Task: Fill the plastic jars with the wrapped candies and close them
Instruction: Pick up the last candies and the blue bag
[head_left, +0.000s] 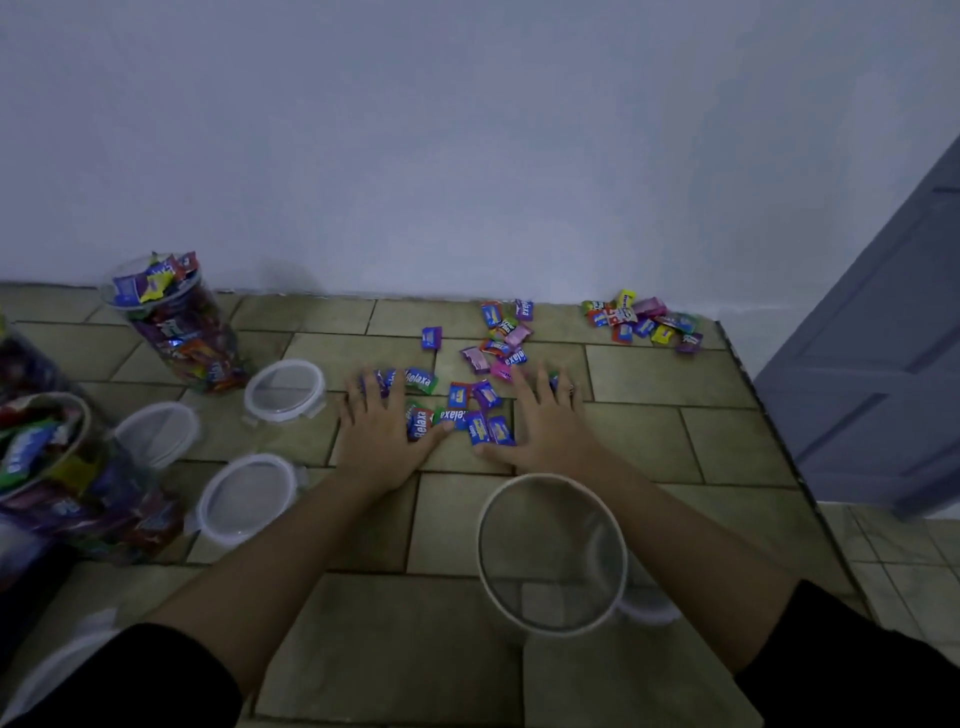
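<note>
Wrapped candies (457, 410) lie scattered on the tiled counter (649, 426), with a smaller heap (644, 322) at the far right by the wall. My left hand (382, 426) lies flat with straight fingers on the left edge of the pile. My right hand (545, 421) lies flat on its right edge, and candies sit between the two hands. An empty clear plastic jar (553, 551) stands open just below my right wrist. A filled jar (176, 322) without a lid stands at the back left. Another filled jar (62, 467) stands at the left edge.
Three white-rimmed clear lids (284, 388), (158, 431), (248, 498) lie on the counter left of my hands. The wall runs along the back. The counter's right edge (769, 415) drops off toward a grey door (883, 353).
</note>
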